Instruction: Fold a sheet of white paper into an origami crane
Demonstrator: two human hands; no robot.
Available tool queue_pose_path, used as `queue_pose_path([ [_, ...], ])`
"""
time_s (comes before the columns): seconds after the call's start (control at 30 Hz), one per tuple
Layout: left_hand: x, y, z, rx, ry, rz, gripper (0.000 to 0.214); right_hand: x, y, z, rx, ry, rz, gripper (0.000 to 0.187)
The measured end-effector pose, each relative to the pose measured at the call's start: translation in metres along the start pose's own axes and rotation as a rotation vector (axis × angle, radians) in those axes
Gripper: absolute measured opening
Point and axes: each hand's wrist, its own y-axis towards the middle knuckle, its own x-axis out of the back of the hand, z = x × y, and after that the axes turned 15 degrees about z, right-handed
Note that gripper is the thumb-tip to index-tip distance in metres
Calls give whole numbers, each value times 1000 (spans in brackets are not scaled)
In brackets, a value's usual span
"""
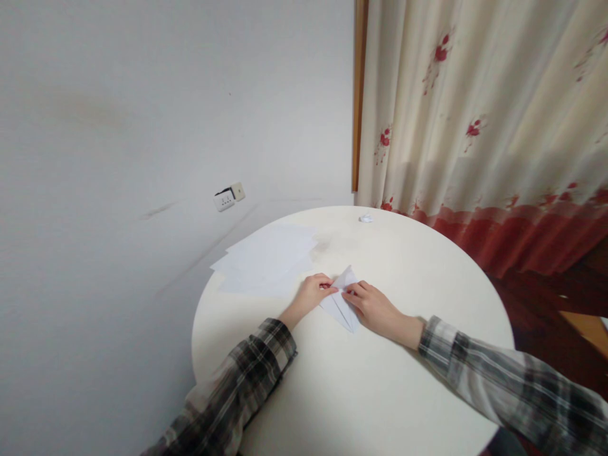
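A folded sheet of white paper [342,311] lies on the round white table [380,392], its lower end narrowing to a point toward me. Its upper tip stands out above my fingers, and crease lines run down the lower part. At its left edge my left hand [314,291] is closed, with thumb and fingers pinching the paper. My right hand [373,306] grips the right side, fingers bent over the middle of the fold. Both hands partly hide the paper's centre.
Loose white sheets [268,256] lie spread at the table's back left. A crumpled bit of paper [365,218] sits near the far edge. Beyond the table are a wall with a socket [223,201] and a flowered curtain [456,126].
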Motion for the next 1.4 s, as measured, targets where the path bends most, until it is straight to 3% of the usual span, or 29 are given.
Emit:
queue_pose_path([
  [0.43, -3, 19, 8, 199, -35, 58, 24, 1, 0, -1, 8, 8, -13, 28],
  [1.17, -10, 29, -5, 231, -180, 75, 21, -5, -2, -6, 2, 3, 5, 28],
  [1.4, -16, 33, -4, 242, -259, 79, 29, -5, -2, -6, -2, 1, 2, 29],
])
